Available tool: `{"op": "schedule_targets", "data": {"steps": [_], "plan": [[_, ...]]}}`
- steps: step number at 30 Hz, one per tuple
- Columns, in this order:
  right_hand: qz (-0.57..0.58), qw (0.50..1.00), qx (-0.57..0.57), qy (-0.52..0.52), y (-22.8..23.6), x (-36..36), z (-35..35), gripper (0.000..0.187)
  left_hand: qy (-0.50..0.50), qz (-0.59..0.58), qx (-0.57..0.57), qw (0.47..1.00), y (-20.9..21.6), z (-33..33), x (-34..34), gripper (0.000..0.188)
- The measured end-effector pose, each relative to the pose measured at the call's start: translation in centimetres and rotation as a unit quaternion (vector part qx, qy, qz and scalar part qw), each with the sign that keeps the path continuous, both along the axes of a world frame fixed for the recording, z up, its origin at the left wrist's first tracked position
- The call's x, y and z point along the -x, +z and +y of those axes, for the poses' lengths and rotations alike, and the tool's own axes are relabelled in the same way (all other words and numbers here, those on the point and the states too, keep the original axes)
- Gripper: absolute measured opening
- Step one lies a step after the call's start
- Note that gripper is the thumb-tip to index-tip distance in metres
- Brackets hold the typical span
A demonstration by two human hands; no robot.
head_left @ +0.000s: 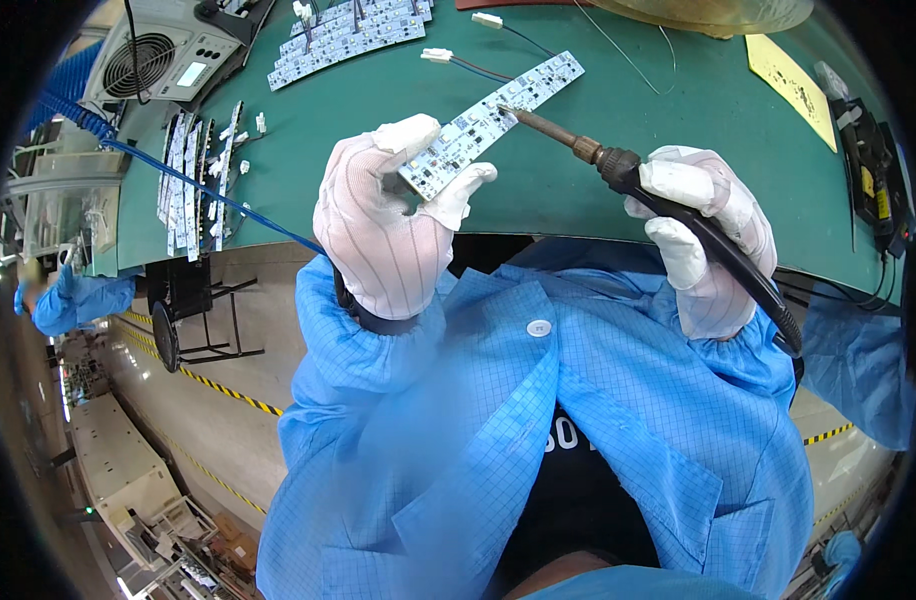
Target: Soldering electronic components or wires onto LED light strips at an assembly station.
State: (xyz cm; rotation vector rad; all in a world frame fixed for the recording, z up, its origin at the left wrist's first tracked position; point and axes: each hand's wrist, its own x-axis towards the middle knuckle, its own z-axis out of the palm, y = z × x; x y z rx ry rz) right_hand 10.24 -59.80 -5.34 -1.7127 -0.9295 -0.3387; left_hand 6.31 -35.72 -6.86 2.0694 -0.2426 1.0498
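My left hand (386, 215), in a white striped glove, grips the lower left end of a long white circuit board (463, 140) between thumb and fingers. The board slants up to the right above the green mat. Thin wires with a white connector (437, 55) run to its far edge. My gloved right hand (708, 225) is closed round the black handle of a soldering iron (618, 168). The iron's tip touches or hovers just over the board near its middle; which of the two cannot be made out.
Several similar boards lie on the green mat (578, 205) at the far left, and more (190, 185) stand in a row at the left. A grey machine with a fan (143, 65) sits back left. A yellow sheet (790, 88) and black device (873, 170) lie right. A blue cord (193, 182) runs to my left wrist.
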Motion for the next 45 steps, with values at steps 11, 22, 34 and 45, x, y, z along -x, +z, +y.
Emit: {"op": "schedule_targets", "data": {"steps": [11, 22, 34, 45], "plan": [[-0.022, 0.989, -0.093, -0.113, 0.2, -0.5, -0.9, 0.028, -0.038, 0.045, 0.11, 0.992, 1.0, 0.8, 0.2, 0.039], [-0.001, 0.943, -0.08, -0.324, -0.5, -2.1, -3.1, 0.025, 0.112, 0.054, -0.442, 0.888, 4.0, 17.8, -3.7, 0.022], [0.037, 0.944, -0.084, -0.316, -0.7, -2.5, -3.4, 0.025, 0.254, 0.207, -0.335, 0.884, 0.4, 13.0, -9.7, 0.034], [0.103, 0.953, -0.151, -0.24, -1.1, -2.1, -4.2, 0.02, 0.217, 0.196, -0.367, 0.883, 0.4, 15.7, -26.1, 0.038]]}}
